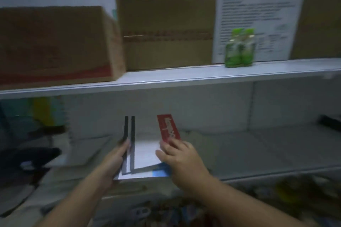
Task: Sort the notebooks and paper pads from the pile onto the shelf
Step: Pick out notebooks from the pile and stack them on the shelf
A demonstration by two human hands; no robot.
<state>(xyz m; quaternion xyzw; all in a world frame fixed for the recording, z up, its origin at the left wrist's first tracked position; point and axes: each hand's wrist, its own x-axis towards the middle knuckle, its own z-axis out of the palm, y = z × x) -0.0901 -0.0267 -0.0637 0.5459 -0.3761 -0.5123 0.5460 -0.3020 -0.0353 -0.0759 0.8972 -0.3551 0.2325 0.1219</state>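
Note:
Two thin black-edged notebooks (pixel 129 134) stand upright on the lower shelf (pixel 239 155), and my left hand (pixel 118 155) holds them from the left side. A white pad (pixel 145 153) lies flat between my hands, with a blue-edged one (pixel 160 172) under it at the shelf front. A red notebook (pixel 168 128) with white lettering leans upright to the right. My right hand (pixel 177 156) has its fingers on the red notebook's lower end and the white pad's right edge. The frame is blurred and dim.
The upper shelf (pixel 184 76) carries cardboard boxes (pixel 55 42), a printed sheet (pixel 258 20) and two green bottles (pixel 239 48). Coloured items (pixel 36 114) stand at the lower shelf's left end, and a dark object (pixel 330 121) lies at its far right. Clutter lies below.

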